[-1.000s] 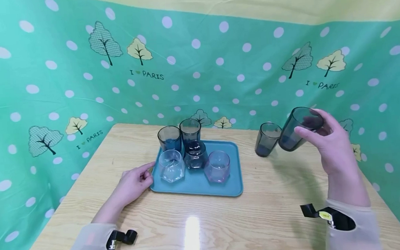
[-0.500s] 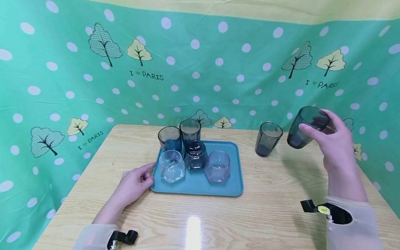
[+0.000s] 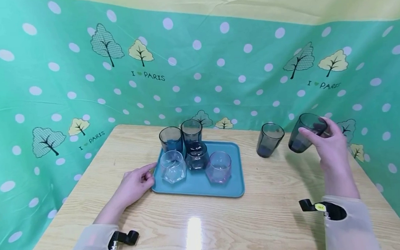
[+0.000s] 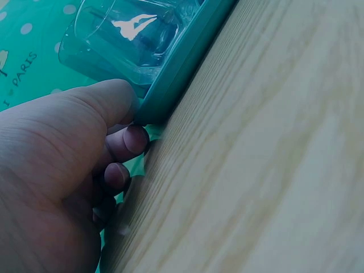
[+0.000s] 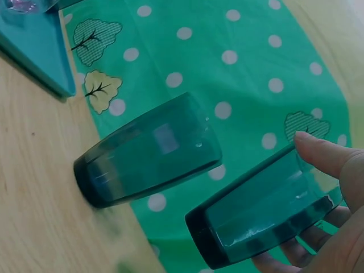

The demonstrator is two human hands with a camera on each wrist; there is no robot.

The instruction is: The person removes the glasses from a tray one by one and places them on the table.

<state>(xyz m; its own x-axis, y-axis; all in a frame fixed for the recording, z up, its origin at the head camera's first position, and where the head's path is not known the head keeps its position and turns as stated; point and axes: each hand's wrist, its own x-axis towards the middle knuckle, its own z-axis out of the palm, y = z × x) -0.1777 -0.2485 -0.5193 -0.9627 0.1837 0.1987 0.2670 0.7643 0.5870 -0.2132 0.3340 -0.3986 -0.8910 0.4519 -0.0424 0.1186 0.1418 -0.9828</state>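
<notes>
My right hand [image 3: 331, 141] grips a tall smoky grey drinking glass [image 3: 303, 136] near its rim, with the thumb on the near side and the fingers behind. The glass is tilted, close over the right of the table. Just left of it stands a matching tall glass [image 3: 269, 141], also seen in the right wrist view as a tinted glass [image 5: 148, 153]. My left hand [image 3: 135, 184] pinches the left rim of a blue tray [image 3: 197, 190]; in the left wrist view its thumb lies against the tray's corner [image 4: 165, 91], other fingers curled below.
On the tray stand a clear glass [image 3: 173, 168], a pinkish glass [image 3: 219, 167] and a short dark glass [image 3: 197, 157]. Two tall dark glasses [image 3: 171, 139] are at its back left. A polka-dot curtain [image 3: 196, 64] hangs behind the wooden table [image 3: 254, 221].
My right hand has moved the tall glass to the right, away from the standing glass, then slightly down. The left hand and the tray have stayed in place.
</notes>
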